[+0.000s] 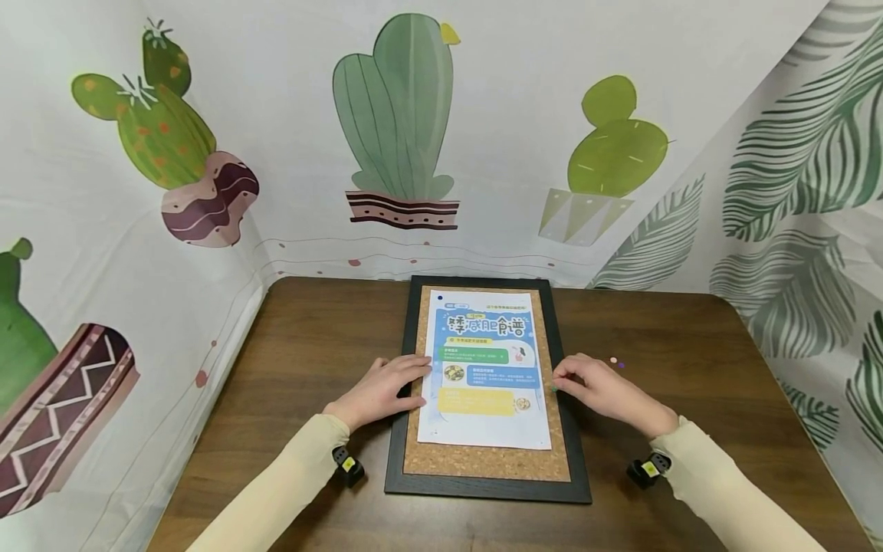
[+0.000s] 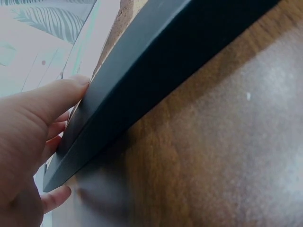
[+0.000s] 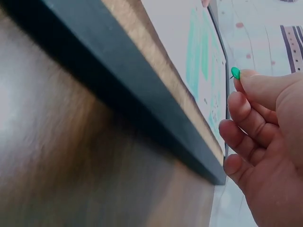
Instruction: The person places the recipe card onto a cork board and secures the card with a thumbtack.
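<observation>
A printed paper sheet [image 1: 476, 431] lies on a black-framed cork board [image 1: 486, 464] on the table. One dark blue thumbtack [image 1: 440, 297] sits at the sheet's top left corner. My left hand [image 1: 386, 389] rests over the left side of the frame, its fairly straight fingers touching the sheet's left edge. Between thumb and forefinger, my right hand [image 1: 600, 387] pinches a green thumbtack [image 3: 236, 73]. Its short pin shows in the right wrist view, clear of the board's surface. That hand is by the board's right edge, with the other fingers loosely bent.
Two small loose tacks, a pale one [image 1: 613, 359] and a purple one [image 1: 621, 365], lie on the brown wooden table [image 1: 662, 322] right of the board. Cactus-patterned cloth [image 1: 497, 253] hangs behind and beside the table. Each wrist wears a small black camera [image 1: 348, 465].
</observation>
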Demonstrator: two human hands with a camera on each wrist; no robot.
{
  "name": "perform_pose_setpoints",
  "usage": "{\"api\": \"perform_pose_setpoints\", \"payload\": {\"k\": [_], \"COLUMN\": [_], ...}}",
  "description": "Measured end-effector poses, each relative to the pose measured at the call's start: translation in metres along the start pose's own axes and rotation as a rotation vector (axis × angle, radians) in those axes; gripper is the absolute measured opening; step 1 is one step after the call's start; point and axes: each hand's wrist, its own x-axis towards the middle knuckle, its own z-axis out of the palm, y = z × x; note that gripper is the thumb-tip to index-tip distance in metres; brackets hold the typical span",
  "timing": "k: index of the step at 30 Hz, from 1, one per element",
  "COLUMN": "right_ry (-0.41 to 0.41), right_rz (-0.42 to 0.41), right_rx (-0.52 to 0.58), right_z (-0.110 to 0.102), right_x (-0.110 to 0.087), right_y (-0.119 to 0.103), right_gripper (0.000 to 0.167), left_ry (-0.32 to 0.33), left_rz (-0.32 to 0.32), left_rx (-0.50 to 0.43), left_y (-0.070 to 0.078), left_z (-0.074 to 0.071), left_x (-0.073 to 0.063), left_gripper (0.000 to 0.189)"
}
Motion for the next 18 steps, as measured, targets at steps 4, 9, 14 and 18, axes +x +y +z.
{"api": "perform_pose_setpoints", "payload": {"k": [4, 9, 14, 18], "right_ry": [-0.022, -0.036, -0.061, -0.079], "right_rz": [-0.020, -0.064, -0.121, -0.142], "right_rx": [0.001, 0.003, 0.034, 0.059], "right_z": [0.003, 0.007, 0.014, 0.021], "right_x": [0.008, 0.018, 0.027, 0.033], "right_y": [-0.007, -0.014, -0.022, -0.027], "right_gripper": [0.006, 0.007, 0.007, 0.008], "left_ry": [-0.001, -0.002, -0.002, -0.003], "left_rz": [0.000, -0.001, -0.002, 0.000], "left_rx": [-0.003, 0.006, 0.007, 0.008], "left_y": [0.001, 0.000, 0.000, 0.000], "left_z": [-0.001, -0.001, 0.000, 0.000], "left_x": [0.000, 0.001, 0.001, 0.002], "left_gripper": [0.062, 0.062, 0.062, 0.062]}}
